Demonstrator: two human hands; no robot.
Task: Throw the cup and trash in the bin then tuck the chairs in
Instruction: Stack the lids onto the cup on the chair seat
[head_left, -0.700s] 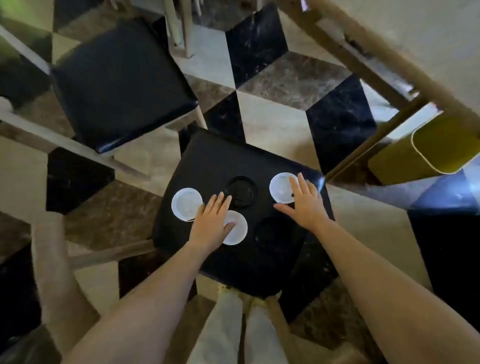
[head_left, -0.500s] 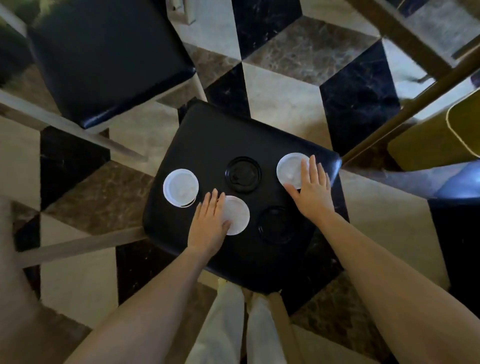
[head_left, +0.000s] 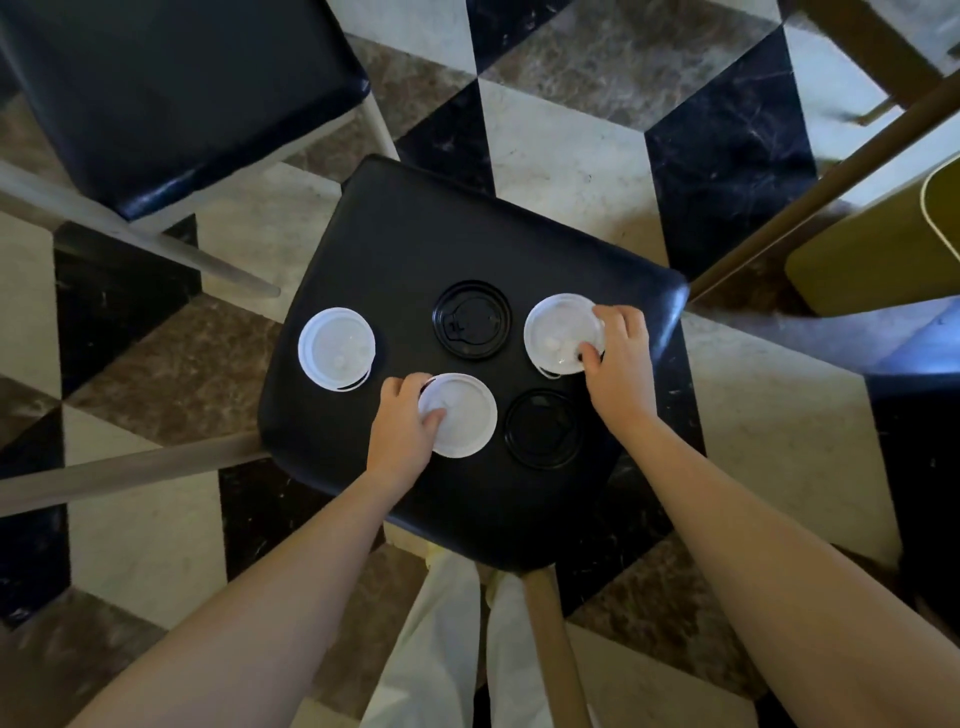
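Pickup step — your left hand (head_left: 402, 421) pinches the nearer round white plastic lid (head_left: 462, 415), right hand (head_left: 618, 358) grips the farther white lid (head_left: 556, 330); next, lift both.

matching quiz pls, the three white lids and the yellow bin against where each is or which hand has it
1. far-left white round plastic lid
2. middle white round plastic lid
3. right-side white round plastic lid
4. olive-yellow plastic bin

A. gripped by right hand
B. off the black chair seat
C. on seat, untouched
D. gripped by left hand

Pairs: 1-C, 2-D, 3-A, 4-B
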